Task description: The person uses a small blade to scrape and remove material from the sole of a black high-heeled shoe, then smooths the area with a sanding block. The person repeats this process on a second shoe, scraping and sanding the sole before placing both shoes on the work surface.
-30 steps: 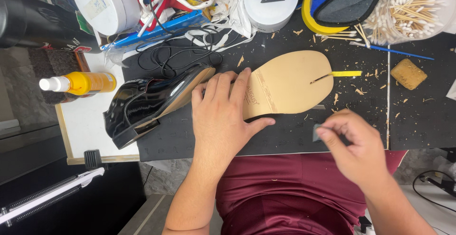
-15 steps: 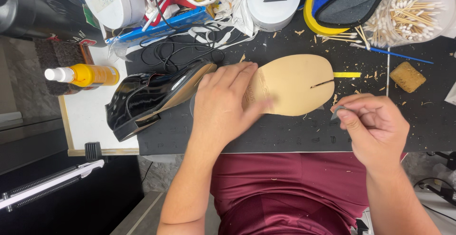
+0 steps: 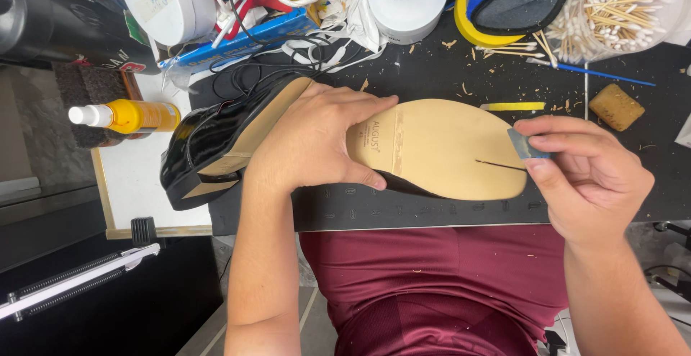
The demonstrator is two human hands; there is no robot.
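A black shoe (image 3: 216, 147) lies sole up across the black mat (image 3: 432, 215), its tan sole (image 3: 439, 147) facing the camera and the toe pointing to the person's right. The left hand (image 3: 317, 143) is pressed flat over the waist of the sole, fingers spread along its far side and thumb hooked on its near edge. A thin dark slit runs in from the toe end of the sole. At that toe end the right hand (image 3: 583, 176) pinches a small grey blade (image 3: 524, 145) between thumb and forefinger, the blade just touching the sole's rim. The hands are well apart, one at each end of the sole.

The heel overhangs the mat's left edge onto a white board (image 3: 133, 183). Near the sole, the mat ends just short of the person's maroon shirt, so little room lies on that side. Beyond the sole the mat is strewn with shavings.

Beyond the toe lie a yellow strip (image 3: 512, 106), a tan block (image 3: 616, 106) and a clear tub of cotton swabs (image 3: 612, 14). Beyond the sole's middle stands a round white tin (image 3: 407, 10); beyond the heel, a flat blue package (image 3: 230, 43) under tangled cords and a white tub (image 3: 165, 3). Left of the heel lies a yellow bottle (image 3: 137, 116) with a white cap.
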